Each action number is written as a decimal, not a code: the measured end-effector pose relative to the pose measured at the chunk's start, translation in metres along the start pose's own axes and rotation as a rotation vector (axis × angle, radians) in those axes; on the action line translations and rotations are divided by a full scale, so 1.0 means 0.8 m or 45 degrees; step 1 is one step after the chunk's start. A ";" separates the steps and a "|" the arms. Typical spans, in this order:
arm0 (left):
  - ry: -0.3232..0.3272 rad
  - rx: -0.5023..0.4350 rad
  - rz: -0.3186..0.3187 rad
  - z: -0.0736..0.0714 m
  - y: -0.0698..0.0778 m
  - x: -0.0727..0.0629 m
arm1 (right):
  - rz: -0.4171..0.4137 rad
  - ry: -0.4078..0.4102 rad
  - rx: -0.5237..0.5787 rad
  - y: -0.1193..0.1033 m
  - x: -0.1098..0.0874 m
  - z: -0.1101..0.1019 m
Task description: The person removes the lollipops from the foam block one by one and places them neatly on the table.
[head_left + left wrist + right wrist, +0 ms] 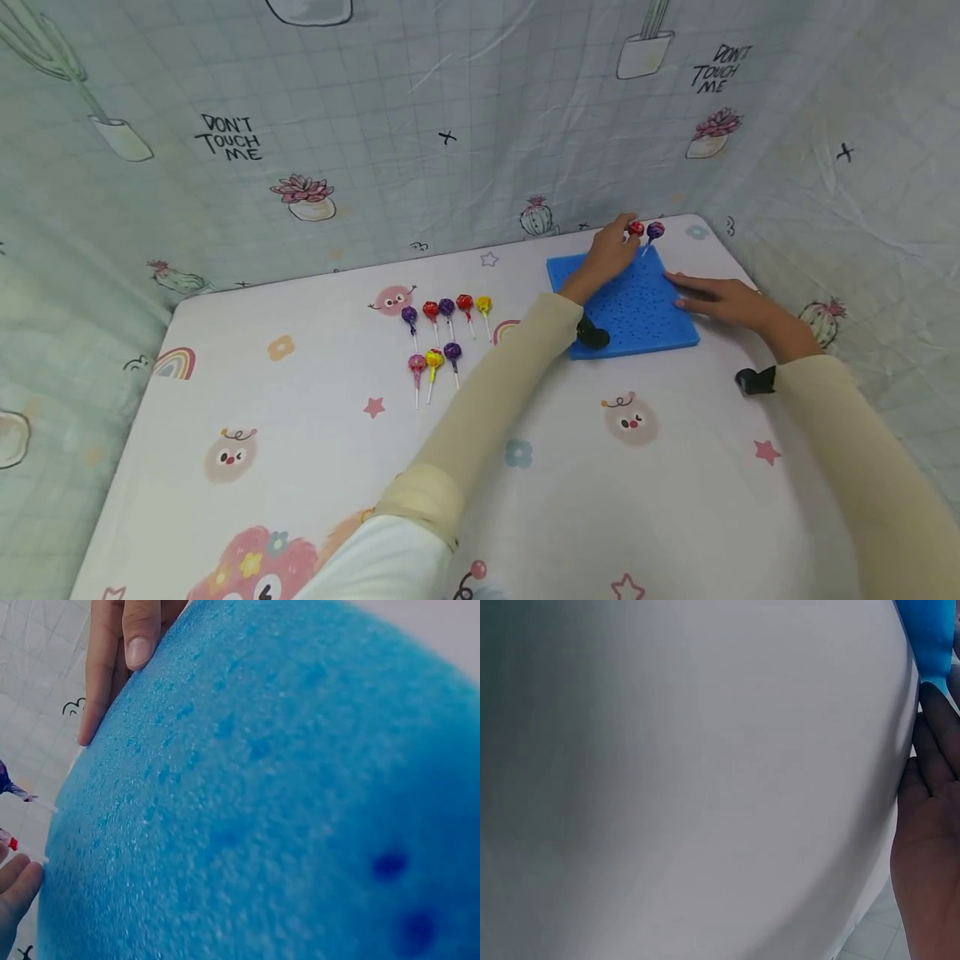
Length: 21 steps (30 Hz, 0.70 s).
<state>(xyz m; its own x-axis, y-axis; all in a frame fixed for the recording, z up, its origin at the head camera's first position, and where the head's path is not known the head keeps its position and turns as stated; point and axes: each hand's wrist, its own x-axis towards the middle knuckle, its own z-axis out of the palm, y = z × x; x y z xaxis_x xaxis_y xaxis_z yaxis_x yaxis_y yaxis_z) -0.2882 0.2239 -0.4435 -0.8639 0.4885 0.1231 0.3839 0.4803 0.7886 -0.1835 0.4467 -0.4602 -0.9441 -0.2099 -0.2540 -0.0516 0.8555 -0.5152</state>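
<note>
My left hand [609,252] pinches a red-wrapped lollipop [636,228] by its upper part, at the far edge of a blue foam block [637,308]. The white stick's lower end meets the foam edge in the left wrist view. Right beside it, a purple-wrapped lollipop [655,231] stands upright, its stick in the foam. My right hand [723,304] rests against the block's right edge, fingers extended and thumb apart. In the right wrist view, the straight fingers [934,742] touch the blue foam's edge. Small dark holes dot the block's top.
Several wrapped lollipops lie in two rows left of the block, among them a yellow one [484,303] and a pink one [417,363]. They rest on a white patterned table [315,442]. A printed cloth [390,100] hangs behind the table and along its sides.
</note>
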 end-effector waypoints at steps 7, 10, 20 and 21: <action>0.047 -0.025 0.008 0.007 -0.003 0.005 | 0.024 -0.023 -0.035 -0.003 0.003 0.001; 0.053 -0.013 0.030 0.007 -0.004 0.005 | 0.031 -0.022 -0.031 -0.003 0.003 0.000; 0.060 0.030 0.054 0.009 -0.004 0.004 | 0.049 -0.029 -0.010 -0.003 -0.002 -0.003; 0.054 0.024 0.054 0.010 -0.004 0.005 | 0.051 -0.029 -0.008 -0.003 -0.003 -0.004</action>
<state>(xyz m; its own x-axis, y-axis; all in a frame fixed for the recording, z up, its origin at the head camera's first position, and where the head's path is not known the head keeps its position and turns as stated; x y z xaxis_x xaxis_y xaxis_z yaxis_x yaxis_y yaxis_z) -0.2900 0.2301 -0.4505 -0.8595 0.4776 0.1822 0.4265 0.4736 0.7705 -0.1819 0.4467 -0.4561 -0.9378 -0.1863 -0.2931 -0.0160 0.8663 -0.4993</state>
